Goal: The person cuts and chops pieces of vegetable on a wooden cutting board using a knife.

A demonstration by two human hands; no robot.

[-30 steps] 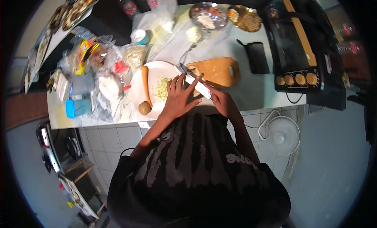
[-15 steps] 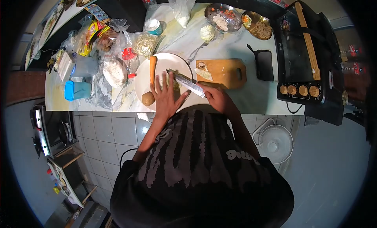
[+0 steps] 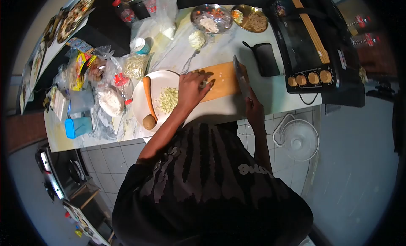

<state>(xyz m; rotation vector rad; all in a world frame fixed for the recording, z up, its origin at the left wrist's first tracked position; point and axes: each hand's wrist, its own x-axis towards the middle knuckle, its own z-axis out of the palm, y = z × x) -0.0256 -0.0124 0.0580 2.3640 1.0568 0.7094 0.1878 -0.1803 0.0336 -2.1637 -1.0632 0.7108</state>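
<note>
My right hand (image 3: 254,107) is closed around the handle of a knife (image 3: 241,76), its blade pointing away from me along the right part of a wooden cutting board (image 3: 224,80). Over the board's left end is my left hand (image 3: 192,90), thumb and fingers apart, beside small pale pieces (image 3: 204,83) that it partly hides. Left of that hand stands a large white plate (image 3: 163,78). It carries a heap of chopped pale green bits (image 3: 168,99), a carrot (image 3: 149,95) and a round brown potato-like vegetable (image 3: 149,122).
Behind the board are a cabbage piece (image 3: 196,40) and two metal plates of food, one silver (image 3: 202,13), one golden (image 3: 254,29). A black oven (image 3: 304,47) stands right, near a black pouch-like item (image 3: 266,59). Bagged foods (image 3: 111,100) and a blue-lidded container (image 3: 78,127) crowd the left.
My left hand has moved right from above the plate to the board, uncovering the chopped bits. The knife has moved right from the plate onto the board's right side. The view has shifted.
</note>
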